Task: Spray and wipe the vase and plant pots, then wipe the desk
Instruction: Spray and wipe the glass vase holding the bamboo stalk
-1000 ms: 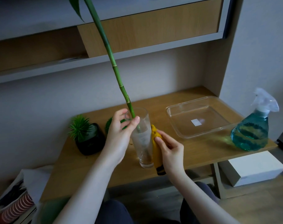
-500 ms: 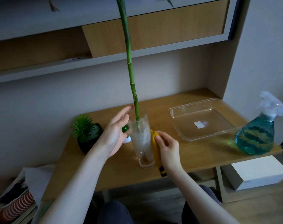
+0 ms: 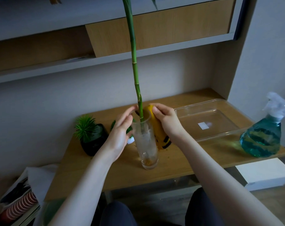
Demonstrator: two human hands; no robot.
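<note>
Rt hand now up at rim of glass vase, was lower on its side half a sec ago; presses yellow cloth against far wall, thumb and fingers curled round cloth, grip closed on it. Lt hand flat vs near wall, fingers straight, steadies, grip open. Bamboo stalk nearly upright now, tilted left before. Vase stands mid desk, front edge. Means vase wipe near top, prob almost done. Black pot and white pot behind lt hand not yet wiped; spray bottle idle far rt.
</note>
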